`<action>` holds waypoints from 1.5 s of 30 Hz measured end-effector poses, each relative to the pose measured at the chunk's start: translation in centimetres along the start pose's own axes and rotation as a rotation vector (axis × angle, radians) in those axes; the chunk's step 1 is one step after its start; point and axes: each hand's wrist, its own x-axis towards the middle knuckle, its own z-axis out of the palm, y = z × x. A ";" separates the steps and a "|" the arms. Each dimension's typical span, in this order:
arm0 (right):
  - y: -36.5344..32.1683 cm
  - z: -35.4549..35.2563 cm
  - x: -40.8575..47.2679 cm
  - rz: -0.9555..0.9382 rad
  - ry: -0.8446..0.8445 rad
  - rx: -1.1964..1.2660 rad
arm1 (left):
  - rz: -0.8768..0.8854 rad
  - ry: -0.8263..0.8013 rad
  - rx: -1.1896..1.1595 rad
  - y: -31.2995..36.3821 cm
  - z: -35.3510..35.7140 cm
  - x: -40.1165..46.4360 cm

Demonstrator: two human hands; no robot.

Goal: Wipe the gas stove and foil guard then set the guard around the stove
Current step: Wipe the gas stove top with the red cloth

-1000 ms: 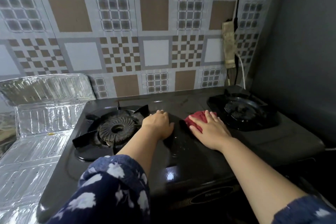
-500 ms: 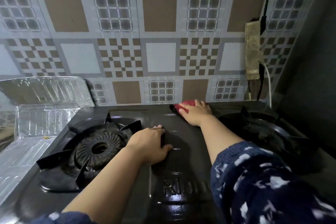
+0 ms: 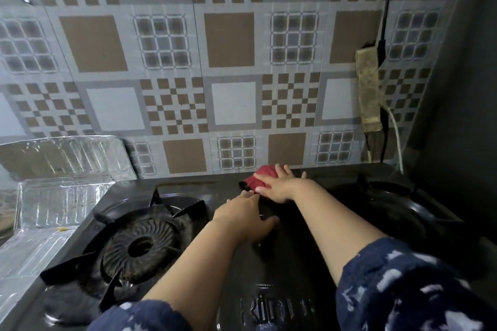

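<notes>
A red cloth is pressed flat by the right hand, fingers straight, at the gas stove top's 12 o'clock edge. The left hand is laid open on the stove centre, w/ nothing gripped. The foil guard is seen at 9 o'clock, beside the stove against the wall.

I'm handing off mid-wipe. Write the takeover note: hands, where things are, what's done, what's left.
Right hand: flat, fingers straight, pressing the red cloth on the gas stove at its back edge, between the burners.
Left hand: resting on the stove's centre, steadying it, holding nothing.
Foil guard: off to the left, standing against the tiled wall, not around the stove.
Done: the stove top's middle looks wet, so wiping is under way.
Left: finish the stove, wipe the guard, set it around the stove.
</notes>
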 end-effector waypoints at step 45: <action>26.3 -1.7 -1.7 0.335 0.091 0.366 | 0.066 -0.114 0.079 4.2 3.6 5.6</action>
